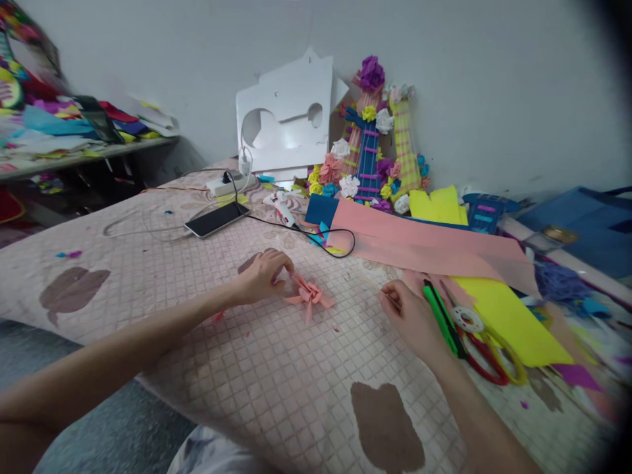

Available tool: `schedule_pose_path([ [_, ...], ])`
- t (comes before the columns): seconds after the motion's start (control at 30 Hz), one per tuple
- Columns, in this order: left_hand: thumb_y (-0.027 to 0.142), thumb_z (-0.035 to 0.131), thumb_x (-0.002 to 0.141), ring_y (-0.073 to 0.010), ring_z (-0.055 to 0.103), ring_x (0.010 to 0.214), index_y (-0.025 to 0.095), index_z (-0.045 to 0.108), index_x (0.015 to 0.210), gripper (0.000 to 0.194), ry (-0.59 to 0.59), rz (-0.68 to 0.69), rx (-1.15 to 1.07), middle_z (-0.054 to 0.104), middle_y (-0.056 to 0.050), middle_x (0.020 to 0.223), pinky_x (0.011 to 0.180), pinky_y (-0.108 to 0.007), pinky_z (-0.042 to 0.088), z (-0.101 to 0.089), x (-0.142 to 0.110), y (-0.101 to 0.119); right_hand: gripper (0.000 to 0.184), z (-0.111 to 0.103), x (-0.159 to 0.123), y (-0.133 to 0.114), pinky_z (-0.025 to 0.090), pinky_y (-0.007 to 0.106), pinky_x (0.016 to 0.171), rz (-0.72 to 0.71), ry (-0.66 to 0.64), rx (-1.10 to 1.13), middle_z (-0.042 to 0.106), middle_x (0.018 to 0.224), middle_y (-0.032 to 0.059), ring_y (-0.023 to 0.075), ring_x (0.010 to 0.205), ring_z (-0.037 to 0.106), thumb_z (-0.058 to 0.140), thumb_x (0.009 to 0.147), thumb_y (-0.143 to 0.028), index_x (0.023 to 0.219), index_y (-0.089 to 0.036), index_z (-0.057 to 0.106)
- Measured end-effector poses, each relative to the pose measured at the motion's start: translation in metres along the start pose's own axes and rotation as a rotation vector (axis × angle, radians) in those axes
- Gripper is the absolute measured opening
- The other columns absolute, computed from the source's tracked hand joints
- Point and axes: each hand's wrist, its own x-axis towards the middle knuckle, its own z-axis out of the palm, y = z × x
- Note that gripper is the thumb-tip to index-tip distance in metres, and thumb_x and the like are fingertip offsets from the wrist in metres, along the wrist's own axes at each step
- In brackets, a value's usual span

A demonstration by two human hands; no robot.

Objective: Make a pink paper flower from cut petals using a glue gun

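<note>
A pink crepe-paper flower (310,293) with pointed, spread petals lies on the patterned tablecloth in front of me. Just to its left is my left hand (266,273), fingers curved and thumb apart from them. Its fingertips come right up to a petal tip; whether they touch it I cannot tell. My right hand (407,313) rests to the right of the flower, apart from it, fingers curled in a pinch. Something thin and brownish seems to show between those fingers, too small to name. Close by its wrist lie a green utility knife (441,316) and red-and-yellow-handled scissors (486,355).
Pink paper (424,240) and yellow sheets (516,319) cover the right side. Behind lie a glue gun (282,209) with a looping cord, a phone (217,219) and a power strip (224,186). Flower-trimmed guitar shapes (368,155) and white cut-out boards (296,125) lean on the wall.
</note>
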Motion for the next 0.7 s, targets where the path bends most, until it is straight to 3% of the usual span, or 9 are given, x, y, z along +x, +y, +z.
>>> schedule_pose_path([
  [0.23,0.020,0.057,0.078,-0.0175,0.055,0.082,0.017,0.060,0.083,0.007,-0.021,0.065,-0.047,0.061,-0.003,0.080,0.077,-0.029,0.041,0.006,0.006,-0.005,0.017,0.004,-0.003,-0.006,0.046,0.030,0.059,-0.020,0.023,0.036,0.066,0.072,0.0031,0.0186,0.067,0.062,0.046,0.086,-0.035,0.088,-0.021,0.056],
  [0.4,0.025,0.055,0.083,-0.0167,0.056,0.078,0.017,0.062,0.083,0.011,0.000,0.109,-0.084,0.062,-0.003,0.078,0.076,-0.030,0.042,0.003,0.008,-0.004,0.018,0.008,-0.005,-0.015,0.045,0.028,0.057,-0.085,-0.020,0.091,0.065,0.076,0.0026,0.0167,0.065,0.060,0.043,0.089,-0.032,0.091,-0.022,0.058],
  [0.6,0.027,0.053,0.087,-0.0179,0.057,0.086,0.016,0.059,0.087,0.013,0.160,0.037,-0.119,0.062,-0.005,0.085,0.079,-0.032,0.044,-0.004,-0.014,0.011,0.014,0.016,-0.013,-0.035,0.046,0.028,0.066,-0.265,-0.076,0.181,0.060,0.086,0.0036,0.0161,0.077,0.057,0.043,0.091,-0.023,0.095,-0.022,0.056],
  [0.7,0.034,0.057,0.085,-0.0173,0.057,0.083,0.017,0.059,0.085,0.017,0.117,0.039,-0.129,0.063,-0.005,0.085,0.076,-0.031,0.044,0.001,-0.027,0.020,0.016,0.021,-0.018,-0.045,0.046,0.027,0.066,-0.301,-0.102,0.176,0.060,0.086,0.0029,0.0157,0.076,0.058,0.042,0.092,-0.022,0.099,-0.024,0.056],
])
